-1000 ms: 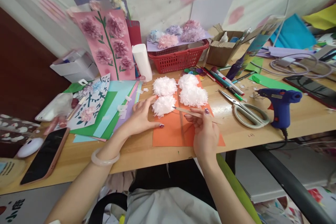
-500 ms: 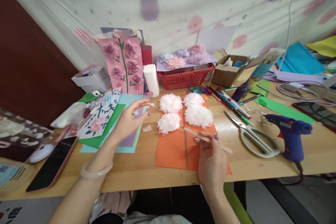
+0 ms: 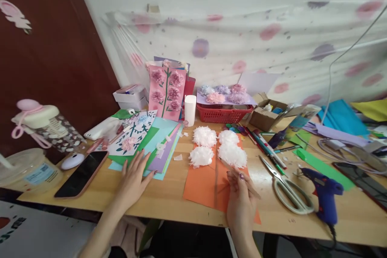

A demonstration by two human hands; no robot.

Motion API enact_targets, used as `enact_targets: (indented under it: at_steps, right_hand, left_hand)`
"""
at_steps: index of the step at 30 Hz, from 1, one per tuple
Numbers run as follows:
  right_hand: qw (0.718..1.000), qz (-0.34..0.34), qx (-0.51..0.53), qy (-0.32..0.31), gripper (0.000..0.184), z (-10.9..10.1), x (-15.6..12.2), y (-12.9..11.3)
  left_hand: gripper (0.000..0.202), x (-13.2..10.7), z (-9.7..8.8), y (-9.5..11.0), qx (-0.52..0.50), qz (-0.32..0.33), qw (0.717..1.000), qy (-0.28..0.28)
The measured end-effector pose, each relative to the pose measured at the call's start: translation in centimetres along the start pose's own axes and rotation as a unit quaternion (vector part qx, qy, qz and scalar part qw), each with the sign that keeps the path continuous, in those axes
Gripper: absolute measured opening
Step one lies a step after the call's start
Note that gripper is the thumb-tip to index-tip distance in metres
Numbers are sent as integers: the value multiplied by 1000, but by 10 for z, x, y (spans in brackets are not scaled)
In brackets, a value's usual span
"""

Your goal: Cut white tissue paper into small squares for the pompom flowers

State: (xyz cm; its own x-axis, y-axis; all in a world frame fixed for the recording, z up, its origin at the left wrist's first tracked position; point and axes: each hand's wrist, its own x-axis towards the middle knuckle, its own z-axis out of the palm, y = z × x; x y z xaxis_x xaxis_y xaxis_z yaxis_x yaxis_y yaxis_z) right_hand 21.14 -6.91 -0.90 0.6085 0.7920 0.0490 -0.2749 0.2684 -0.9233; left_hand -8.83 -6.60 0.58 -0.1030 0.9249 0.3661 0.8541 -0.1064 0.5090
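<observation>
My left hand (image 3: 134, 181) has its fingers spread and holds nothing. Its fingertips are at the near edge of a stack of coloured sheets, with green paper (image 3: 150, 140) and purple paper (image 3: 163, 161) on show. In my right hand (image 3: 241, 205) is a thin wooden craft stick (image 3: 254, 191), pinched between thumb and fingers and slanting toward the white flowers. Several fluffy white paper flowers (image 3: 201, 156) sit on the upper part of an orange sheet (image 3: 198, 183), which has a dark line down its middle. My right hand covers part of that sheet.
Scissors (image 3: 287, 189) and a blue glue gun (image 3: 325, 193) lie to the right, pens (image 3: 270, 149) behind them. A red basket (image 3: 223, 113) and white bottle (image 3: 190, 111) stand at the back. On the left are a phone (image 3: 81, 175), a flower card (image 3: 131, 139) and a drink bottle (image 3: 51, 129).
My left hand has moved left and down from beside the flowers to the paper stack. My right hand still holds the stick, its tip shifted toward the right-hand flowers. The view has tilted up and left.
</observation>
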Motion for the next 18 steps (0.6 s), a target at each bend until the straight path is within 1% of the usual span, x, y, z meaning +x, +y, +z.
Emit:
enact_targets:
  at_steps: [3, 5, 7, 9, 11, 12, 13, 15, 17, 18]
  right_hand:
    - [1000, 11, 18, 17, 20, 0, 0, 0]
    - [999, 21, 19, 20, 19, -1, -1, 2]
    - [999, 28, 17, 24, 17, -1, -1, 4]
    - [999, 33, 12, 29, 15, -3, -2, 7]
    - [999, 34, 1, 30, 16, -6, -4, 7]
    - [999, 37, -5, 29, 17, -8, -5, 5]
    - [999, 41, -21, 20, 19, -12, -6, 3]
    - [994, 40, -91, -37, 24, -22, -8, -5]
    - [970, 8, -206, -130, 30, -34, -8, -13]
    - [956, -14, -247, -159, 32, -40, -7, -16]
  left_hand:
    - [50, -11, 15, 0, 97, 24, 995, 29]
    - [50, -15, 21, 3, 114, 46, 991, 54]
    - [50, -21, 25, 12, 102, 97, 988, 64]
    - [50, -28, 30, 28, 76, 160, 983, 52]
    - [49, -34, 37, 47, 67, 211, 975, 27]
    - [48, -37, 41, 56, 80, 233, 969, 2]
    - [47, -39, 44, 65, 96, 264, 960, -13]
    - [45, -39, 50, 80, 120, 332, 935, -36]
    - [40, -37, 54, 87, 133, 386, 912, -41]
    - [37, -34, 56, 89, 136, 403, 904, -38]
